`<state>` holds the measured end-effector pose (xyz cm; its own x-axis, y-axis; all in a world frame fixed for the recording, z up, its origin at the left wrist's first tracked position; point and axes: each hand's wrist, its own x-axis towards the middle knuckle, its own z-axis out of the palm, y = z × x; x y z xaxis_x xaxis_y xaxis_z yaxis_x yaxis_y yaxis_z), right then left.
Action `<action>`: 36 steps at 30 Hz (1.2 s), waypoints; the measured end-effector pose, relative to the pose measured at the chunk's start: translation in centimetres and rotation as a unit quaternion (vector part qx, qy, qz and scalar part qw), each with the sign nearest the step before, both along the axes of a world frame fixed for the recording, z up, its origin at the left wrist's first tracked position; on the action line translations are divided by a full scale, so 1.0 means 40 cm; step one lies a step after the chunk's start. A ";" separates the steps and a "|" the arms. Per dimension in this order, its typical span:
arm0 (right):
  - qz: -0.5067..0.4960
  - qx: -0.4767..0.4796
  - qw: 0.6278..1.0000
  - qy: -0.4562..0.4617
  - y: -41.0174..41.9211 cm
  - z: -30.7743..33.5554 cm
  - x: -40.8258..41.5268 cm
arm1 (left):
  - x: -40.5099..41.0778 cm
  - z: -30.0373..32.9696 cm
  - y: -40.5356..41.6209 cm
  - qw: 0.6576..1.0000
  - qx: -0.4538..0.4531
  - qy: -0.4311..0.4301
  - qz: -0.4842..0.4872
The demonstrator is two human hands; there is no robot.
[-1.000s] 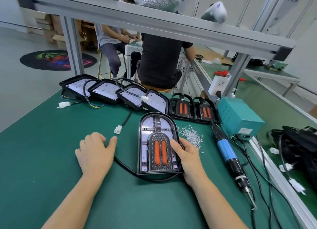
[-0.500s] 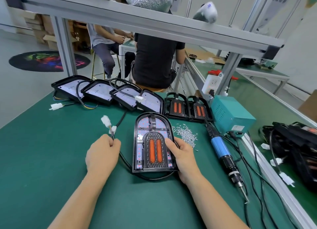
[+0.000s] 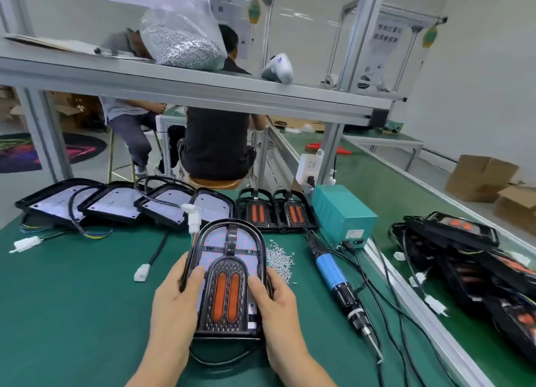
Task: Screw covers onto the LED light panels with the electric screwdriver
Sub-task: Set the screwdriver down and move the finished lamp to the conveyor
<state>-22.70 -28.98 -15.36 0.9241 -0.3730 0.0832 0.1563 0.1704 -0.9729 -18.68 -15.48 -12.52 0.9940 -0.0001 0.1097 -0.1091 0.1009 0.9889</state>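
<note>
An arch-shaped LED light panel point(image 3: 229, 253) with a black cover and two orange lenses is tilted up off the green mat. My left hand point(image 3: 174, 302) grips its left edge, thumb on the face. My right hand point(image 3: 275, 299) grips its right edge the same way. The panel's black cable loops below it, and its white connector point(image 3: 193, 221) hangs behind the top left. The blue electric screwdriver point(image 3: 336, 279) lies on the mat to the right, tip toward me. A small heap of loose screws point(image 3: 280, 259) sits between panel and screwdriver.
Several open panels with white backs point(image 3: 116, 204) and two covered ones point(image 3: 275, 212) line the back of the mat. A teal power box point(image 3: 342, 212) stands at right, cables trailing. More panels are stacked at far right point(image 3: 464, 259). A bag of screws point(image 3: 182, 41) sits on the shelf. Two people sit beyond.
My left hand let go of the cable and took the panel's left edge. Both hands raised the panel from flat on the mat. The camera tilted upward.
</note>
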 end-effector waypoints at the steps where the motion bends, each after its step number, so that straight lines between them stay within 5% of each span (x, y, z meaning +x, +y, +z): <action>1: -0.005 -0.004 1.000 -0.008 -0.010 0.016 -0.009 | 0.003 0.013 -0.013 1.000 -0.003 -0.009 -0.012; 21: -0.317 -0.079 0.942 -0.073 -0.457 0.243 -0.269 | -0.093 0.238 -0.580 0.948 -0.021 -0.055 -0.312; 36: -0.515 -0.009 0.857 -0.009 -0.671 0.163 -0.514 | -0.295 0.177 -0.887 0.866 0.070 -0.058 -0.492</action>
